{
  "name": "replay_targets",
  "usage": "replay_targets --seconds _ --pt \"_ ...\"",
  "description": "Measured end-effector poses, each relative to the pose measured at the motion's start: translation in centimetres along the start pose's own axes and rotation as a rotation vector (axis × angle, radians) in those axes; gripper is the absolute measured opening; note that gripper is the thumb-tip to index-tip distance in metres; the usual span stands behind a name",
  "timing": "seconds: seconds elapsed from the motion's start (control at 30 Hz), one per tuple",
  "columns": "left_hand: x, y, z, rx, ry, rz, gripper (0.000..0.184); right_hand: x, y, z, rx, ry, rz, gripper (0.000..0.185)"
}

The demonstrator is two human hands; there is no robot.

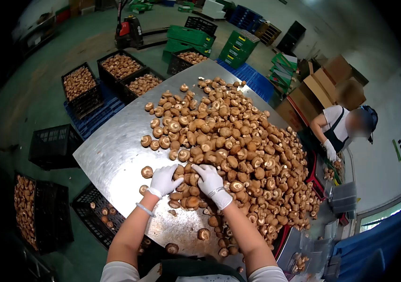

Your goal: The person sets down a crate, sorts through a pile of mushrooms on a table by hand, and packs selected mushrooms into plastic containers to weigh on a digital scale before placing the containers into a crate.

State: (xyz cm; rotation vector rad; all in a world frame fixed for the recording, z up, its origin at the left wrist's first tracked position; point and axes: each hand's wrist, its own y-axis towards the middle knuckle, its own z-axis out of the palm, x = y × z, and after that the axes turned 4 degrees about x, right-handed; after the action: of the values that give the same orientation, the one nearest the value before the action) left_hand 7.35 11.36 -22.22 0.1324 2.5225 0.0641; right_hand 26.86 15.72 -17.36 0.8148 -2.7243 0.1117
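A large heap of brown mushrooms [231,129] covers much of the metal table [111,136]. My left hand [165,181], in a white glove, rests at the heap's near left edge, its fingers against mushrooms. Just to its right my right hand [209,180], also gloved, touches the mushrooms between the two hands with its fingers apart. A few mushrooms sit between them, and whether either hand grips one is hard to see. One loose mushroom [147,172] lies left of my left hand. Another [203,234] lies nearer to me.
Below the table's left edge is a black crate [85,214] with a few mushrooms. Filled crates [79,83] stand at the far left. Green crates [239,47] are stacked beyond the table. A co-worker [334,129] in white gloves stands at the right, near cardboard boxes [320,89].
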Motion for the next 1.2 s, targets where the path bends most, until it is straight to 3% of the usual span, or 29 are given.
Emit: replay_targets --seconds 0.03,0.1,0.17,0.23,0.4,0.5,0.57,0.77,0.9,0.97,1.03,1.17,1.2 --pt "-0.9 -0.7 -0.8 0.036 -0.006 0.046 0.053 0.3 -1.1 0.1 -0.055 -0.003 -0.045 0.055" --pt "-1.4 -1.9 0.0 -0.035 -0.014 0.111 0.049 1.3 -3.5 0.1 0.057 -0.002 0.093 0.058" --pt "-2.5 -3.3 0.3 0.022 0.006 0.156 0.043 1.2 -5.9 1.3 -0.071 -0.015 0.024 0.063" --pt "-3.8 -4.8 1.0 -0.14 -0.035 0.198 0.042 2.2 -7.7 1.1 -0.185 -0.031 0.018 0.064" --pt "-6.9 -9.3 1.7 -0.212 -0.09 0.196 0.048 3.3 -12.5 1.4 -0.033 0.05 0.213 0.06" --pt "-7.1 -12.3 3.2 -0.135 -0.165 0.228 0.045 2.7 -16.0 3.4 -0.001 0.086 0.235 0.057" --pt "-6.6 -14.3 4.6 -0.055 -0.089 0.394 0.04 2.3 -18.6 4.5 -0.061 0.001 0.183 0.056" --pt "-7.6 -14.7 3.3 -0.023 -0.154 0.56 0.037 1.6 -22.4 3.9 -0.088 0.039 0.188 0.039" --pt "-6.8 -9.3 2.1 -0.219 -0.455 0.273 0.028 1.1 -22.4 3.7 -0.107 0.15 0.131 0.038" --pt "-5.5 -5.9 1.4 -0.353 -0.276 0.141 0.035 1.2 -22.0 3.4 -0.134 0.358 0.154 0.034" --pt "-3.3 -3.2 2.8 -0.305 -0.221 -0.016 0.045 1.2 -21.6 3.3 -0.151 0.452 0.183 0.03" --pt "-0.7 -0.6 4.1 -0.033 -0.149 -0.076 0.049 0.8 -21.9 2.8 -0.107 0.515 0.175 0.026" --pt "-1.0 -0.7 3.7 -0.143 -0.23 -0.038 0.05 0.6 -21.9 2.6 -0.097 0.525 0.159 0.025"
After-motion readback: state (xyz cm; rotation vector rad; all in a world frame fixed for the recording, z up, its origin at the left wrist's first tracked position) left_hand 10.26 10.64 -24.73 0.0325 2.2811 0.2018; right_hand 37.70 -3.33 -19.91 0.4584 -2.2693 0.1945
